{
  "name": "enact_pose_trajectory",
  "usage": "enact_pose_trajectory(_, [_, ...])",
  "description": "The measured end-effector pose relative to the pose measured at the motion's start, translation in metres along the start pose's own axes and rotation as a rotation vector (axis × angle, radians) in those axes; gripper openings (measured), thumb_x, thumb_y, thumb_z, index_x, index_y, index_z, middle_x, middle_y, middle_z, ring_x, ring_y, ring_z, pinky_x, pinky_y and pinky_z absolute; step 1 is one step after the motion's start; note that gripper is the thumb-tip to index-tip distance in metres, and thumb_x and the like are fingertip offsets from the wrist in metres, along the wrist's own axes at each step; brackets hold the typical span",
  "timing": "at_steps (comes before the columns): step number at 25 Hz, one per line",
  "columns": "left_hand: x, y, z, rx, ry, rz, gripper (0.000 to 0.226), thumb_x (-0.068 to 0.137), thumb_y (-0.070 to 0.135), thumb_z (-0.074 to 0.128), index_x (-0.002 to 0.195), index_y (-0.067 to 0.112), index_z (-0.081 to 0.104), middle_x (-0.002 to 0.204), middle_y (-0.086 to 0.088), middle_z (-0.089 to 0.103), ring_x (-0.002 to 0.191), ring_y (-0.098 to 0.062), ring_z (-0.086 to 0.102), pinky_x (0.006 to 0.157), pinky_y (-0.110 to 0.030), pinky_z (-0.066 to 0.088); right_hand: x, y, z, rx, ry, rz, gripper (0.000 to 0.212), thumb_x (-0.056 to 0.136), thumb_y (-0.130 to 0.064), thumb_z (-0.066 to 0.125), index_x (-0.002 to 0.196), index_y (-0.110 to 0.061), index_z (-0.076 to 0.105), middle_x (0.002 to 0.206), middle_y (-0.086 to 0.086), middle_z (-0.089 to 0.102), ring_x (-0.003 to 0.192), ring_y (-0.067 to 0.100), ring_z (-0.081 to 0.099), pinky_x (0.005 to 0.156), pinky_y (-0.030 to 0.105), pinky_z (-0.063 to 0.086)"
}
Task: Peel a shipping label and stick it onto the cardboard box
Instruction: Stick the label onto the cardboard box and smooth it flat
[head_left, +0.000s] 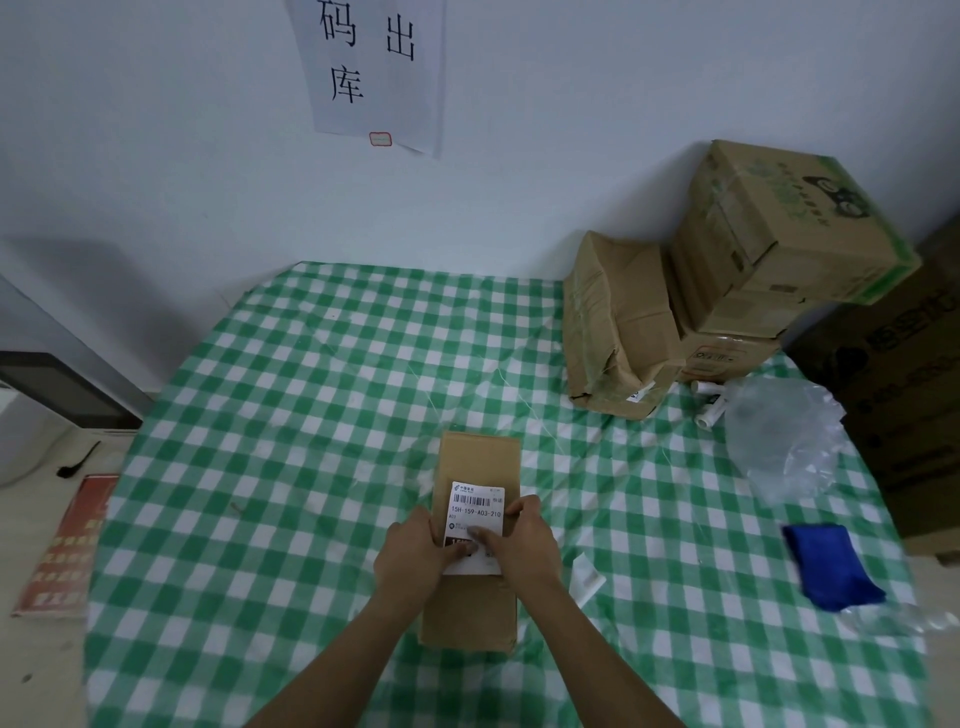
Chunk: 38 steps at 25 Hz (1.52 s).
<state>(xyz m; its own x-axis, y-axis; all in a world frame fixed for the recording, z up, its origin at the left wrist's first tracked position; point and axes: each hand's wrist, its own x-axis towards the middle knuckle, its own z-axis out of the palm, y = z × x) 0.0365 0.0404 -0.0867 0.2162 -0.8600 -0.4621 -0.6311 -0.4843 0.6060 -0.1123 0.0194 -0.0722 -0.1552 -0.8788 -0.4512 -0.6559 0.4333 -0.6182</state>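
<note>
A long flat cardboard box (478, 457) lies lengthwise in the middle of the green checked table (291, 467). A white shipping label (475, 506) with a barcode lies on the box's top face. My left hand (415, 553) and my right hand (519, 540) rest on the label's lower part, thumbs meeting near its middle and fingers at its side edges. The label's near end is hidden under my hands. A white strip of backing paper (586, 577) lies on the table just right of the box.
Stacked cardboard boxes (727, 291) stand at the back right, a large dark box (909, 395) at the right edge. Crumpled clear plastic (784, 441), small white tubes (710, 405) and a blue cloth (831, 566) lie on the right. A red sign (67, 545) lies left.
</note>
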Motion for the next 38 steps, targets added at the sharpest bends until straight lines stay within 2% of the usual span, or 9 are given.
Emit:
enact_pose_trajectory(5, [0.002,-0.001,0.001,0.006,-0.018,-0.005,0.054,0.062,0.059,0.079,0.080,0.027,0.039,0.084,0.003,0.060,0.086,-0.020,0.061,0.062,-0.029,0.045,0.004,0.000,-0.001,-0.034,-0.002,0.011,0.058,0.069,-0.053,0.077,0.100,-0.019,0.042,0.089,-0.005,0.062,0.083,0.017,0.064,0.068,0.038,0.055])
enact_pose_trajectory(7, [0.002,-0.001,0.001,0.010,-0.022,-0.015,0.055,0.062,0.060,0.079,0.081,0.027,0.040,0.087,0.002,0.062,0.087,-0.020,0.062,0.064,-0.031,0.049,0.005,-0.004,-0.002,-0.053,0.004,0.024,0.057,0.070,-0.055,0.076,0.099,-0.018,0.043,0.087,-0.004,0.062,0.080,0.016,0.063,0.066,0.035,0.054])
enact_pose_trajectory(11, [0.002,0.001,-0.001,0.046,-0.004,-0.004,0.054,0.064,0.060,0.078,0.083,0.026,0.040,0.086,0.003,0.060,0.089,-0.020,0.061,0.063,-0.030,0.045,0.006,-0.003,-0.006,-0.069,-0.048,0.019,0.063,0.065,-0.054,0.080,0.101,-0.018,0.043,0.091,-0.003,0.063,0.084,0.018,0.064,0.065,0.034,0.053])
enact_pose_trajectory(16, [0.003,0.004,0.000,0.035,-0.022,-0.005,0.054,0.066,0.055,0.079,0.094,0.020,0.049,0.093,0.001,0.064,0.093,-0.021,0.061,0.072,-0.036,0.053,0.006,-0.003,-0.003,-0.108,-0.020,0.012,0.058,0.070,-0.055,0.076,0.099,-0.018,0.043,0.090,-0.004,0.064,0.085,0.018,0.065,0.069,0.036,0.054])
enact_pose_trajectory(22, [0.002,-0.001,-0.001,-0.053,-0.052,0.024,0.048,0.073,0.048,0.078,0.073,0.029,0.034,0.074,0.007,0.052,0.082,-0.020,0.058,0.060,-0.028,0.039,0.005,0.000,-0.006,-0.063,-0.073,-0.019,0.057,0.068,-0.048,0.081,0.098,-0.019,0.041,0.091,-0.004,0.061,0.085,0.017,0.063,0.070,0.036,0.054])
enact_pose_trajectory(27, [-0.002,-0.002,0.000,-0.102,0.011,0.012,0.039,0.086,0.046,0.065,0.072,0.021,0.040,0.068,0.004,0.053,0.062,-0.010,0.051,0.055,-0.022,0.039,0.006,0.001,-0.008,-0.099,-0.086,-0.043,0.060,0.066,-0.049,0.081,0.100,-0.021,0.041,0.091,-0.005,0.060,0.083,0.015,0.060,0.064,0.031,0.048])
enact_pose_trajectory(32, [-0.004,0.000,0.000,-0.098,0.019,0.012,0.039,0.086,0.044,0.067,0.071,0.020,0.040,0.068,0.004,0.052,0.062,-0.009,0.050,0.053,-0.020,0.034,0.004,0.003,-0.012,-0.195,-0.145,-0.068,0.065,0.056,-0.049,0.084,0.097,-0.025,0.040,0.089,-0.010,0.057,0.081,0.012,0.056,0.060,0.028,0.042])
enact_pose_trajectory(38, [-0.003,-0.001,0.001,-0.087,0.007,0.020,0.042,0.080,0.045,0.072,0.072,0.020,0.040,0.072,0.002,0.055,0.069,-0.014,0.055,0.056,-0.024,0.039,0.003,0.001,-0.011,-0.186,-0.129,-0.066,0.059,0.061,-0.047,0.082,0.095,-0.024,0.039,0.088,-0.009,0.056,0.079,0.012,0.055,0.066,0.032,0.047])
